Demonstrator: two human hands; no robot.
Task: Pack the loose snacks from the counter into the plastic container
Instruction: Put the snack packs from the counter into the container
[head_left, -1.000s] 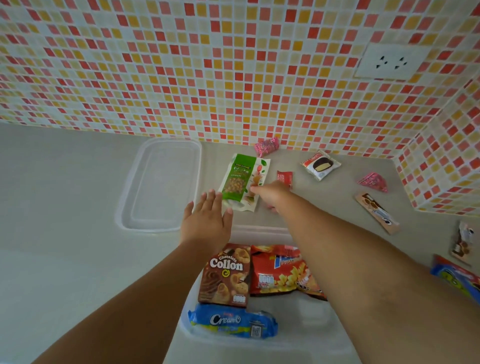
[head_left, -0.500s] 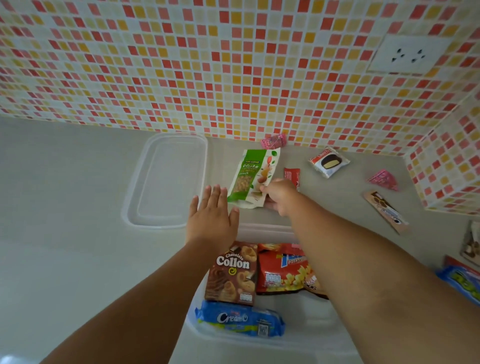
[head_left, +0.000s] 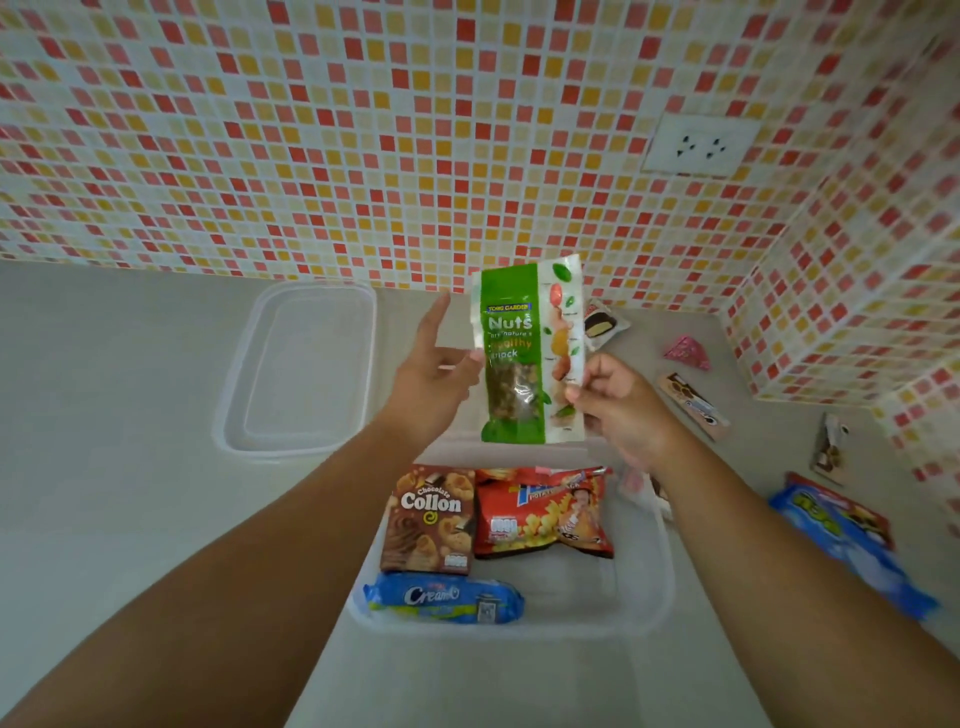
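Snacks are going into the plastic container, one at a time, and right now it is the turn of the green nuts bag. The bag is up in the air, standing straight, just above the far side of the container. The right hand pinches its right edge with curled fingers. The left hand is beside the bag with its fingers straight and loose; its thumb seems to touch the bag's left edge, but it does not wrap around it. Inside the container there is a brown Collon box, a red chips bag and a blue Cream-O pack, so the left and far parts are taken. The near right part looks bare. I think the next move is to bring the nuts bag down, lay it flat and let go in that bare spot, so it does not stick up. More snacks wait on the counter: a small chocolate cake pack, a pink triangle sweet, a long brown bar and a blue pack on the right. The clear lid lies on the left, well apart from the snacks.
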